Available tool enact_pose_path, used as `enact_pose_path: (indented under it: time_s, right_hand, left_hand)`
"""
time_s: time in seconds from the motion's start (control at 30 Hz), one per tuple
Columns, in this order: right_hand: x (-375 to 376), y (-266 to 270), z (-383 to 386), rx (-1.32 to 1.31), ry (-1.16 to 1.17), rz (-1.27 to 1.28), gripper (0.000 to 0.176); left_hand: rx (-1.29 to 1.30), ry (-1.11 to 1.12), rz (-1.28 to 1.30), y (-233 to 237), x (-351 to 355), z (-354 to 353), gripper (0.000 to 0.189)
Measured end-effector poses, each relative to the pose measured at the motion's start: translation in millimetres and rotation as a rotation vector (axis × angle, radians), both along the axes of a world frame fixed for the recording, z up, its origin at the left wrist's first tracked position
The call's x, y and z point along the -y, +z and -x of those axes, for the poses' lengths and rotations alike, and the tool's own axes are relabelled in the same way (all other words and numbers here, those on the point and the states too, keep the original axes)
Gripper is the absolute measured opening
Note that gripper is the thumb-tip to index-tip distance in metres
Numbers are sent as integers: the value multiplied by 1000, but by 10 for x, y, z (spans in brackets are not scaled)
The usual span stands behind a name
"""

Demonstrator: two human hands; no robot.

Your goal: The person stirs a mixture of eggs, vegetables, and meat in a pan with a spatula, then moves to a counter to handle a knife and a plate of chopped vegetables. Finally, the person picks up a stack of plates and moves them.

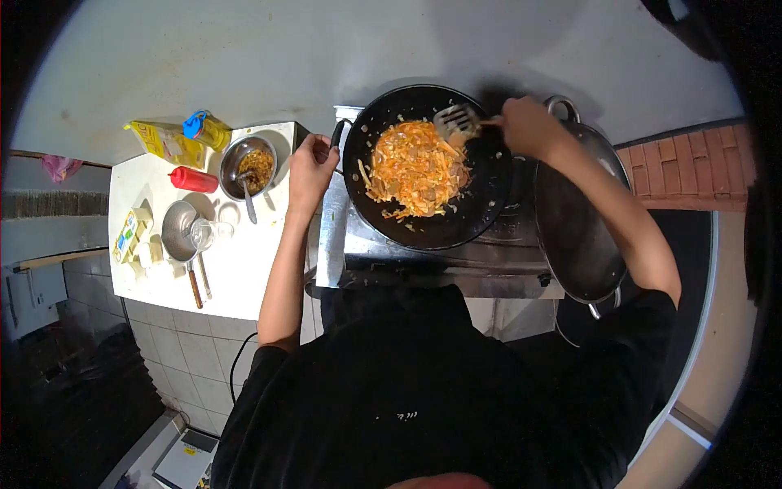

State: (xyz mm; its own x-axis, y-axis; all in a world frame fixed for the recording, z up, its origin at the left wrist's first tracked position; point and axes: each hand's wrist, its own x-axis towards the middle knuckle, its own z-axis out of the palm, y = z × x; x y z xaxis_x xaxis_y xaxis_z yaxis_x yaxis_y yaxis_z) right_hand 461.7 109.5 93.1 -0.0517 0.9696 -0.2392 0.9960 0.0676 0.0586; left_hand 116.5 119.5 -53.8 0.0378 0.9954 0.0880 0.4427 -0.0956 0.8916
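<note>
Where the wok stands: the wok (pixel 489 204) sits on the left half of the stove (pixel 423 259); its dark wall shows bare around the food
Head view, food: orange noodles (pixel 415 167) lie heaped across the middle and left of the wok; a few strands stray toward the near rim
Left hand: the left hand (pixel 312 167) is closed about the wok handle (pixel 336 134) at the wok's left rim, just beside the counter's right edge
Right hand: the right hand (pixel 529 126) grips the stem of the spatula (pixel 456 121); the slotted blade rests at the far edge of the heap
Step in hand: by my judgement, stirring and turning the noodles while the wok is steadied
Next move: another turn calls for the blade to slide low under the heap from the far rim; the handle needs a firm hold so the wok does not shift; the strands by the near rim could spill
Stove, right end: a large empty pan (pixel 578 232) lies under the right forearm
Counter: the white counter (pixel 236 285) carries a metal bowl (pixel 254 167) with a spoon at its far right corner; a red bottle (pixel 193 179) lies near the far edge; a yellow packet (pixel 163 140) sits at the far left corner
</note>
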Motion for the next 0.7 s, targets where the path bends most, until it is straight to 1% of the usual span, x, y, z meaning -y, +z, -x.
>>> enact_pose_path:
  time_s: [0.07,0.1,0.17,0.2,0.27,0.3,0.33,0.4,0.53,0.6,0.67,0.7]
  right_hand:
    - [-21,-310,115,-157,24,131,22]
    - [5,-437,121,-160,35,131,22]
    - [120,-605,113,-489,69,202,20]
    - [169,-550,139,-492,84,209,20]
    - [213,-284,172,-435,255,165,19]
    - [198,-174,172,-350,342,100,18]
    - [168,-64,178,-354,337,101,18]
    - [51,82,214,-199,538,-168,18]
    - [-367,5,293,-125,502,-225,12]
    - [-508,-199,336,-215,613,-400,15]
    - [-528,-312,408,-260,666,-112,18]
    - [-440,-366,415,-278,689,-57,20]
  left_hand:
    - [-20,9,36,75,34,-10,20]
    - [-24,4,30,56,31,3,20]
    - [-31,-9,39,27,12,44,21]
    - [-9,-18,43,-3,-5,67,21]
    - [-49,-41,63,77,1,85,21]
    - [-51,-38,66,71,2,90,21]
    - [-50,-35,69,61,-2,84,20]
    - [-55,-49,73,45,-3,57,20]
    - [-27,-28,63,34,-14,40,19]
    - [-29,-13,44,31,-10,43,18]
    - [-35,-7,53,12,-27,56,18]
    - [-42,-10,66,5,-27,52,18]
